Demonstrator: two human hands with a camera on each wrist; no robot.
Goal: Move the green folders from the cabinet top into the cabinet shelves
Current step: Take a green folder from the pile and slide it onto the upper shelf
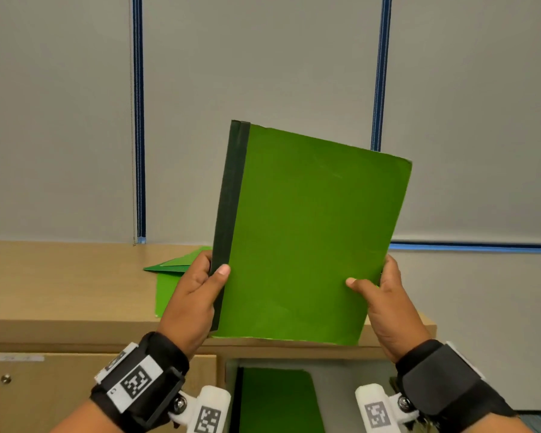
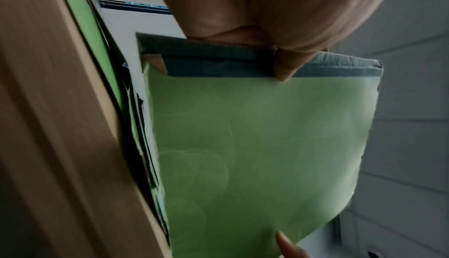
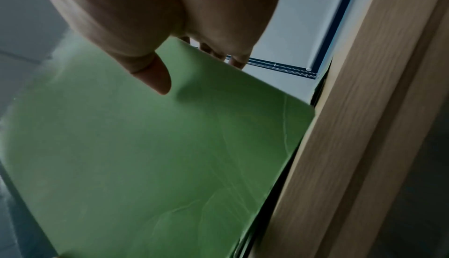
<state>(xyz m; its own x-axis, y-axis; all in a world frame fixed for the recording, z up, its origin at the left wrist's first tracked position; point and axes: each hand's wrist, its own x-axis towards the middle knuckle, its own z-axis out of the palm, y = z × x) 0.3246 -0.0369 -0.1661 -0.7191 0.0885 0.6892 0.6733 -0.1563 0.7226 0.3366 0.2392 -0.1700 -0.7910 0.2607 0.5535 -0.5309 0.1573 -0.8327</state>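
A green folder [image 1: 306, 232] with a dark spine is held upright above the wooden cabinet top [image 1: 60, 285], tilted slightly. My left hand [image 1: 197, 292] grips its dark spine edge, thumb on the front cover. My right hand [image 1: 384, 295] pinches the opposite edge, thumb on the cover. The left wrist view shows the folder [image 2: 255, 147] with my thumb across the spine; the right wrist view shows its cover [image 3: 145, 156] under my thumb. More green folders [image 1: 169, 276] lie flat on the cabinet top behind my left hand. Another green folder [image 1: 278, 401] lies inside the open shelf below.
A closed cabinet door [image 1: 75, 392] with a small round lock is at lower left. Grey window blinds [image 1: 263, 73] with blue guide strips fill the wall behind. The cabinet's right end [image 1: 431, 326] stops just past my right hand.
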